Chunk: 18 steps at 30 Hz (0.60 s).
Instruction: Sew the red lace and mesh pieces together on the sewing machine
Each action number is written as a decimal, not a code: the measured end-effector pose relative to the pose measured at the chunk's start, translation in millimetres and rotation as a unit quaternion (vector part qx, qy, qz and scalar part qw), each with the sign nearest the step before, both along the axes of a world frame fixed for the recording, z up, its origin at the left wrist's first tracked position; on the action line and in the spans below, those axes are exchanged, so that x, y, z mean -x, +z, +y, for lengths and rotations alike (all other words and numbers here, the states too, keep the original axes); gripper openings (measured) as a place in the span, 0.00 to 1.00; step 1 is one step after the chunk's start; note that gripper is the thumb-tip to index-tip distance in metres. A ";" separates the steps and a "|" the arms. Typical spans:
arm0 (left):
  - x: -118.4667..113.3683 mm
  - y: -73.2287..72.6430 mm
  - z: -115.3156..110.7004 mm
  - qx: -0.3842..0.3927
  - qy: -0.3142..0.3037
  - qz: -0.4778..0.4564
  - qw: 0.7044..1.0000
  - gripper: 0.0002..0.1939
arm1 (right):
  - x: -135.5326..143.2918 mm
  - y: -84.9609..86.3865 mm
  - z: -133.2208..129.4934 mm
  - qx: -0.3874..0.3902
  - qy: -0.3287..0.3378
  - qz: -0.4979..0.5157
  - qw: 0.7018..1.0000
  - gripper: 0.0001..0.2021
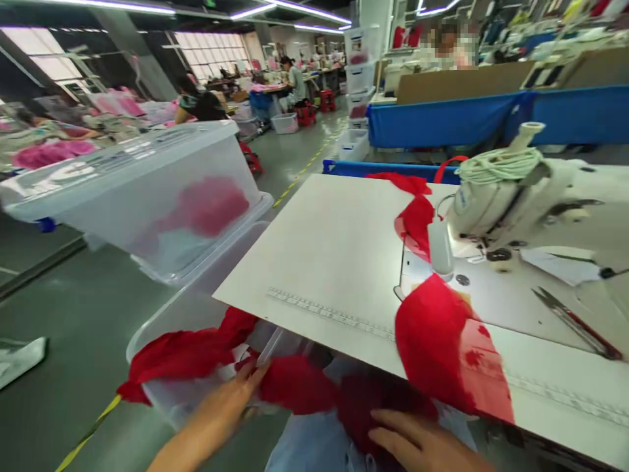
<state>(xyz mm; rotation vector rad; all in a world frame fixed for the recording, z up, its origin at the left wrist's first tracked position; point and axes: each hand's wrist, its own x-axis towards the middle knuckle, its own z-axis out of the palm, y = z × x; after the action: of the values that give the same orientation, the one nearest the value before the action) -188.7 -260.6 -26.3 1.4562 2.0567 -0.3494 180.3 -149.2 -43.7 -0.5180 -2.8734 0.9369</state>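
Observation:
My left hand (228, 403) is at the rim of an open plastic bin (171, 314) below the table, its fingers closed on red fabric (299, 383). More of this red cloth hangs over the bin's side and reaches across my lap. My right hand (417, 439) rests on the darker red cloth (366, 406) over my lap, fingers stretched out and slightly apart. On the table edge above it lies a red fabric piece (432, 334) with a sheer pinkish part, close to the sewing machine (515, 196).
Scissors or thread snips (580, 324) lie right of the machine on the white table (314, 242), which has a printed ruler strip. A lidded clear box (162, 203) stands at left. Co-workers sit farther back, and a blue cloth barrier (442, 124) hangs behind the table.

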 end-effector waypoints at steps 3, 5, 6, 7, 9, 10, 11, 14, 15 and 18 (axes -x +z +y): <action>-35.9 25.3 16.6 -0.002 -0.076 -0.068 0.995 0.27 | -23.0 53.1 15.2 0.151 -0.072 0.043 0.985 0.15; -68.6 44.0 36.8 -0.065 -0.148 -0.152 0.975 0.19 | -42.3 68.3 29.7 0.110 -0.249 0.097 0.957 0.12; -85.2 51.3 49.6 -0.108 -0.177 -0.188 0.960 0.16 | -50.7 68.3 37.9 0.068 -0.334 0.106 0.934 0.14; -101.3 56.7 63.8 -0.151 -0.198 -0.210 0.945 0.16 | -57.3 64.5 46.3 0.011 -0.415 0.104 0.904 0.16; -130.9 62.3 94.5 -0.251 -0.200 -0.205 0.925 0.18 | -63.9 52.0 61.2 -0.094 -0.517 0.079 0.847 0.21; -144.2 63.3 109.9 -0.292 -0.183 -0.183 0.921 0.17 | -64.1 46.0 66.9 -0.129 -0.545 0.057 0.827 0.22; -156.3 63.6 124.4 -0.316 -0.163 -0.152 0.922 0.14 | -62.8 41.4 71.1 -0.155 -0.559 0.033 0.814 0.23; -184.1 63.2 157.2 -0.289 -0.122 -0.070 0.947 0.10 | -53.9 36.9 75.0 -0.181 -0.545 -0.003 0.819 0.21; -189.9 63.0 163.5 -0.274 -0.122 -0.074 0.951 0.10 | -50.7 37.7 74.3 -0.174 -0.529 0.001 0.831 0.20; -197.7 61.9 170.0 -0.266 -0.102 -0.191 0.939 0.09 | -42.7 43.1 69.7 -0.128 -0.502 0.065 0.853 0.18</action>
<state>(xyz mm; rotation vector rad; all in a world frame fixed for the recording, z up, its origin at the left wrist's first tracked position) 9.0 -90.6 35.6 1.8800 1.7528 0.4227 222.9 -79.4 -0.5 -1.5907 -2.0245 0.3569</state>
